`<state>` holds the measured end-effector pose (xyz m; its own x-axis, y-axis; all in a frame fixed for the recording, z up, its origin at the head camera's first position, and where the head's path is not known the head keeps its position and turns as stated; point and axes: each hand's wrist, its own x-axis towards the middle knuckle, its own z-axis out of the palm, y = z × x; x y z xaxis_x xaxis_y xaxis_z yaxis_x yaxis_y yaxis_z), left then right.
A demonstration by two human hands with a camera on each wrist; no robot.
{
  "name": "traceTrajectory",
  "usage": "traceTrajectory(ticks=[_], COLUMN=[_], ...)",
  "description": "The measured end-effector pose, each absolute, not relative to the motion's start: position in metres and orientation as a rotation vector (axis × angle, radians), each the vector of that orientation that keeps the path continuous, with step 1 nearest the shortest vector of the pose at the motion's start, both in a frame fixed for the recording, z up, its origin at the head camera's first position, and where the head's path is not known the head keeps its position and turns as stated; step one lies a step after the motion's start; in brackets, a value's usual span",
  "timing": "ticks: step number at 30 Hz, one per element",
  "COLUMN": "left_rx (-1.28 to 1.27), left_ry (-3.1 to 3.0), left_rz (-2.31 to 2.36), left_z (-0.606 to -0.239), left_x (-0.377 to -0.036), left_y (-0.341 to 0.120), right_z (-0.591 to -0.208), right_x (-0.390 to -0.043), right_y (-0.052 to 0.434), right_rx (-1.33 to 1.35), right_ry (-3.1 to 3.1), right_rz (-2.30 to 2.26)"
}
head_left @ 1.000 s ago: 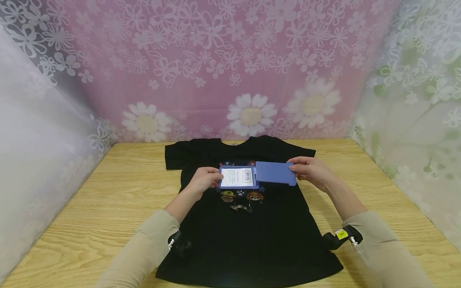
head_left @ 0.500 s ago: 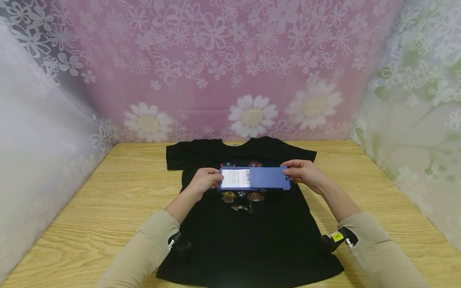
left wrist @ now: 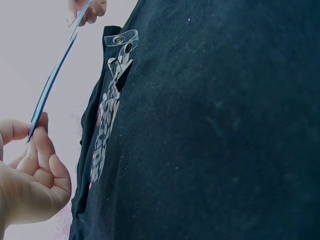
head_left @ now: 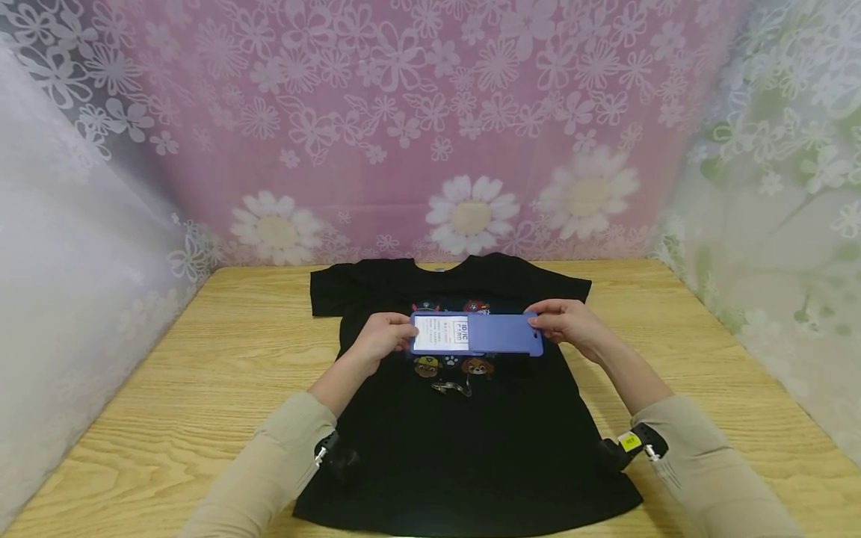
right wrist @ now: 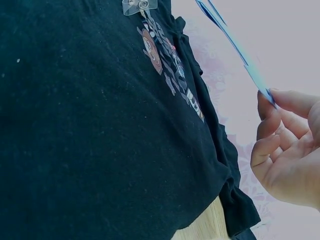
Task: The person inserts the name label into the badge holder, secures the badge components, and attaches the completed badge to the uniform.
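A blue ID card holder (head_left: 504,332) is held level above a black T-shirt (head_left: 464,448). Its left part shows a white card insert (head_left: 440,333) printed "ID/IC CARD"; the right part is a plain blue cover that meets the insert's right end. My left hand (head_left: 382,340) pinches the holder's left end between thumb and fingers. At the other end, the cover's outer edge is pinched by my right hand (head_left: 568,325). A metal badge clip with a clear strap (left wrist: 121,60) lies on the shirt below the cartoon print. Both wrist views see the holder edge-on.
The shirt lies spread on a wooden table (head_left: 168,388), its neck toward the back. A pink floral curtain (head_left: 377,134) hangs behind the table, with pale curtains at both sides. Black wrist cameras (head_left: 625,447) are strapped over the beige sleeves.
My right hand has moved left with the blue cover, which has come level and in line with the card part. Over the last half second almost nothing has moved.
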<state>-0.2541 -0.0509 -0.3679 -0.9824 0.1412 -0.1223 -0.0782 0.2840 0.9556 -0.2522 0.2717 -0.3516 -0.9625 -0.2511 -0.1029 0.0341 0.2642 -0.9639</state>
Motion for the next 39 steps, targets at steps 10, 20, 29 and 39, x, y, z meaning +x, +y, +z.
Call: traceTrajectory(ticks=[10, 20, 29, 39], left_rx=[0.055, 0.063, 0.069, 0.077], left_ry=[2.372, 2.37, 2.386, 2.407], left_rz=[1.766, 1.764, 1.757, 1.773], left_z=[-0.3685, -0.3674, -0.3659, -0.3682], left_x=[-0.2526, -0.2523, -0.2529, -0.2551], left_y=[-0.0498, -0.0508, -0.0497, -0.0488], right_z=[-0.355, -0.3588, -0.3566, -0.3552], right_x=[-0.2522, -0.2546, -0.2536, -0.253], right_y=[0.2689, 0.2668, 0.2664, 0.265], right_rx=[-0.185, -0.197, -0.172, -0.14], right_ry=[2.348, 2.405, 2.353, 2.313], right_rz=[-1.71, -1.697, -1.724, -1.74])
